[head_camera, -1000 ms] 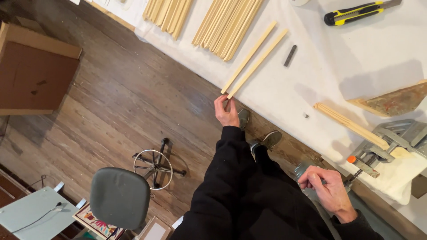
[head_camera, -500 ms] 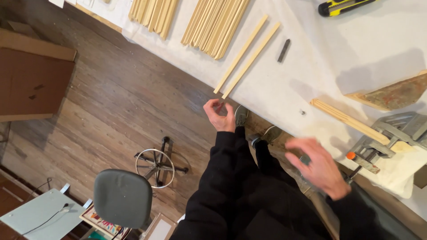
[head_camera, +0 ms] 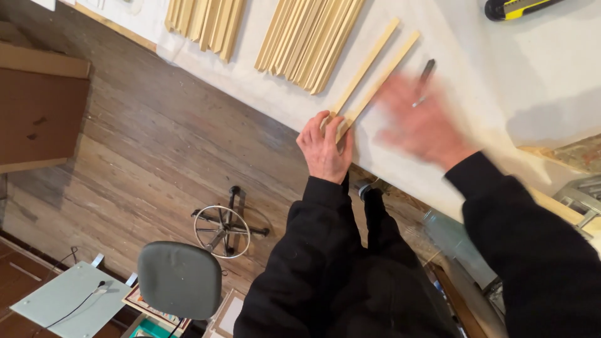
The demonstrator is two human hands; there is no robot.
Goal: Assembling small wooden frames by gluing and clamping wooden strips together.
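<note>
Left hand (head_camera: 325,150) fingers rest open on the near ends of two wood strips (head_camera: 375,69) at tabletop (head_camera: 476,94) edge. Right hand (head_camera: 421,122) blurred, open, at 3 o'clock — risk: knocking the strips askew or off the edge.

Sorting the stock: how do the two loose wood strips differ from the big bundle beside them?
The two strips lie side by side with a gap, their near ends under the left hand; the bundle lies packed tight and untouched. The strips are a pair; the bundle holds many. Both are pale wood, lying at the same slant.
</note>
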